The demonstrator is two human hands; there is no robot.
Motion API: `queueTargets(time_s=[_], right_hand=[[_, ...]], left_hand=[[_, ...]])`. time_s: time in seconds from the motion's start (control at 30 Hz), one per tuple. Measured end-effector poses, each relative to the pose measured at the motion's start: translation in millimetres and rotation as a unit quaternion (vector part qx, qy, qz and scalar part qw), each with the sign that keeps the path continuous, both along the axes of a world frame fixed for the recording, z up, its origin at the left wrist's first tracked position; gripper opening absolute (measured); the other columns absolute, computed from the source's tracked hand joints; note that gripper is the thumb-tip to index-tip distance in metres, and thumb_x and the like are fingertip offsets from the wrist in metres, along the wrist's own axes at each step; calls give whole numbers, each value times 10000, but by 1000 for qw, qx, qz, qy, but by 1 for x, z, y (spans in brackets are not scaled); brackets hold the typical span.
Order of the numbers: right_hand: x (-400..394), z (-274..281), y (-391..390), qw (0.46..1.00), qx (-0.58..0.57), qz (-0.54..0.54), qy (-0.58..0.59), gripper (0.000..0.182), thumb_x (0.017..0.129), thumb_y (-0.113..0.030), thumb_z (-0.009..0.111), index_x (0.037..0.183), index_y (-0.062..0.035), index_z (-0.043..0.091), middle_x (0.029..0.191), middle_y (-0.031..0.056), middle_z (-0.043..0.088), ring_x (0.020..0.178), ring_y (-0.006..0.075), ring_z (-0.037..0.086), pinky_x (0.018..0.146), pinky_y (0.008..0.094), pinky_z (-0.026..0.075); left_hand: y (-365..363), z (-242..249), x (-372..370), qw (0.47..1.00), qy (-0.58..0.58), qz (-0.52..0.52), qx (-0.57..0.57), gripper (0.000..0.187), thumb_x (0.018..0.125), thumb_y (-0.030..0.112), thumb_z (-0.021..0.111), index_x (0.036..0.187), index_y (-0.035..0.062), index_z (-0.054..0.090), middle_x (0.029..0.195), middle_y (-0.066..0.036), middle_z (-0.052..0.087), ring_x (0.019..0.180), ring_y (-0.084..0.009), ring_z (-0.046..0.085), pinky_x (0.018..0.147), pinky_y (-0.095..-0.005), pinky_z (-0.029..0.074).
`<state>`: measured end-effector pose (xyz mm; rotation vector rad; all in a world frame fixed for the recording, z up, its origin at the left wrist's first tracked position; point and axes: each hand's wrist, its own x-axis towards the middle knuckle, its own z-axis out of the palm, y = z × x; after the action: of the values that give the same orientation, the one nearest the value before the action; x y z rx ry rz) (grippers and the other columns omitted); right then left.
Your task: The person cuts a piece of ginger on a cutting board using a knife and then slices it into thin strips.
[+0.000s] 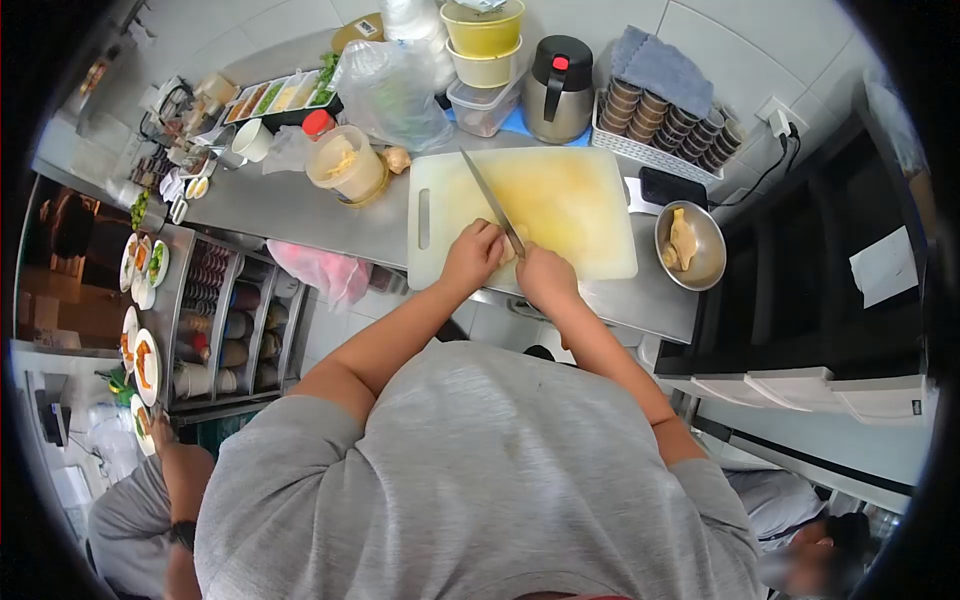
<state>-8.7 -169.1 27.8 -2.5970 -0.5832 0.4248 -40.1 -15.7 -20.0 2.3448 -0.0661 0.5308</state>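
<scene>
A white cutting board (pixel 590 210) with a yellow-stained middle lies on the steel counter. My right hand (pixel 547 275) is closed round the handle of a kitchen knife (pixel 485 190), its blade slanting away to the upper left over the board. Close beside it, at the board's near edge, the curled fingers of my left hand (pixel 473 255) press on a small pale piece of what looks like ginger (pixel 508 252), mostly hidden. To the right, a steel bowl (pixel 712 262) contains larger yellowish ginger pieces (pixel 683 240). A plastic tub (pixel 345 180) left of the board holds pale yellow pieces.
Behind the board stand a steel thermal jug (pixel 558 95), stacked tubs (pixel 483 45) and a white basket (pixel 655 150) of dark cups. A plastic bag (pixel 390 95) is at the back left. One person's arm (pixel 185 480) reaches toward plates at left; another person (pixel 790 510) is at lower right.
</scene>
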Motion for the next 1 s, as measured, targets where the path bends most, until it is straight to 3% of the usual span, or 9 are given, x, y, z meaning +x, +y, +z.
queueTargets(time_s=[0.37, 0.57, 1.0], right_hand=[[-5, 15, 6, 999, -50, -2, -3, 239, 862, -200, 487, 938, 3, 588, 802, 246, 648, 764, 390, 643, 717, 477, 509], [-2, 14, 3, 997, -53, 32, -49, 199, 847, -161, 476, 870, -14, 608, 762, 235, 649, 738, 368, 652, 690, 472, 518], [3, 9, 3, 997, -63, 38, -36, 207, 827, -163, 502, 901, -9, 617, 806, 233, 652, 772, 376, 646, 723, 470, 511]], left_hand=[[5, -6, -1, 1000, -24, -18, -5, 124, 809, 118, 599, 913, 50, 597, 867, -120, 548, 802, -311, 565, 683, -395, 485], [5, -6, -2, 999, -46, -18, -1, 122, 810, 116, 599, 913, 52, 594, 856, -113, 544, 817, -303, 561, 686, -397, 485], [3, -9, 1, 1000, -27, -10, 1, 120, 795, 127, 592, 901, 72, 582, 858, -107, 530, 821, -305, 552, 692, -406, 483]])
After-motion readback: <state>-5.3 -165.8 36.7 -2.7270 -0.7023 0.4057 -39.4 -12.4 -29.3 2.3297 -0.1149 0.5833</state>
